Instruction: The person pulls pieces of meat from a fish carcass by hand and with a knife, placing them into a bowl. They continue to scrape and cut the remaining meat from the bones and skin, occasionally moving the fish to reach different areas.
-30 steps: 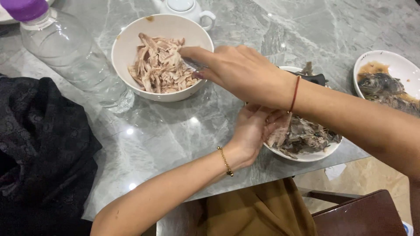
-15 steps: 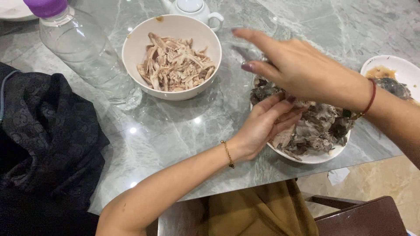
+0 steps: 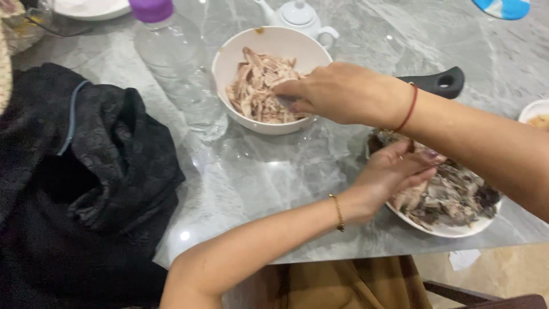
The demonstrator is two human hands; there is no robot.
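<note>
My right hand, with a red string at its wrist, reaches left over the rim of a white bowl. Its fingertips are pinched together on the shredded pale meat inside. My left hand, wearing a thin gold bracelet, lies lower and to the right, fingers curled over a dark cooked carcass on a white plate at the table's front edge. My right forearm crosses above the left hand and hides part of the plate.
On the grey marble table a clear bottle with a purple cap stands left of the bowl. A white teapot stands behind it. A black handle lies right of my hand. Black cloth covers the left side. Another dish is at the right edge.
My right hand has swung left from above the plate back to the bowl and lowered its fingertips onto the shredded meat. My left hand stays on the carcass on the plate.
</note>
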